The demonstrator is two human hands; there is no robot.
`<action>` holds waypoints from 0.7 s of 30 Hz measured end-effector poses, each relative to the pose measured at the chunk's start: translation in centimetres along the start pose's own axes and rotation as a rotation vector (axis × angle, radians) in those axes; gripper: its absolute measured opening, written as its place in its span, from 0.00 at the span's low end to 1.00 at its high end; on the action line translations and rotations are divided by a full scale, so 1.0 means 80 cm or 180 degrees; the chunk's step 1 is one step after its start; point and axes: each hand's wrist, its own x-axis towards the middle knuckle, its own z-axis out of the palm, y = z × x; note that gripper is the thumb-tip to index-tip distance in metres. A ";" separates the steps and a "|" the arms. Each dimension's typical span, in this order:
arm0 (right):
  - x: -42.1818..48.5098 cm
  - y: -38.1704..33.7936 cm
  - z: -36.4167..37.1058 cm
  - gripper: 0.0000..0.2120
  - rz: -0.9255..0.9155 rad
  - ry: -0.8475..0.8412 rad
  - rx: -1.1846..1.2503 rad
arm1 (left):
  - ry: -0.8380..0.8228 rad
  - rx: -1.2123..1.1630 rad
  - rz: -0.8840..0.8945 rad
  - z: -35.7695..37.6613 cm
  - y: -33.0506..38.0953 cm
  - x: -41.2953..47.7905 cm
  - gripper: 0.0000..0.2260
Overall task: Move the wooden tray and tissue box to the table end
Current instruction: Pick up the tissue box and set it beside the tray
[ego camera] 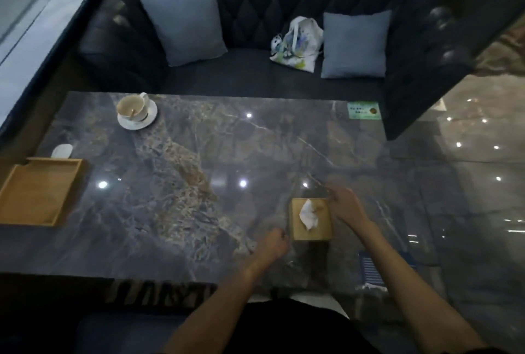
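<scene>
two items: wooden tray (39,191) at left table (255,140) end, tissue box (311,218) near front right
tray: rigid, shallow, likely light; take by side rims
box: wood, stiff, light; grasp opposite sides
right hand (345,206): fingers spread, touching box's right edge
left hand (272,244): loosely curled, empty, just beside box

I see a dark tufted leather sofa (255,12) with two grey-blue square cushions (184,25), behind a dark marble worktop (227,154); glossy tiled floor (468,183) reflects ceiling lights.

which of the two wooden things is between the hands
The tissue box, with a white tissue sticking out, near the right table edge. The flat tray sits far off at the left end.
</scene>
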 end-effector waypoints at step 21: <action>0.016 0.115 -0.009 0.24 0.0063 -0.1637 0.0089 | 0.1145 -0.2349 -0.0639 0.079 0.128 0.011 0.20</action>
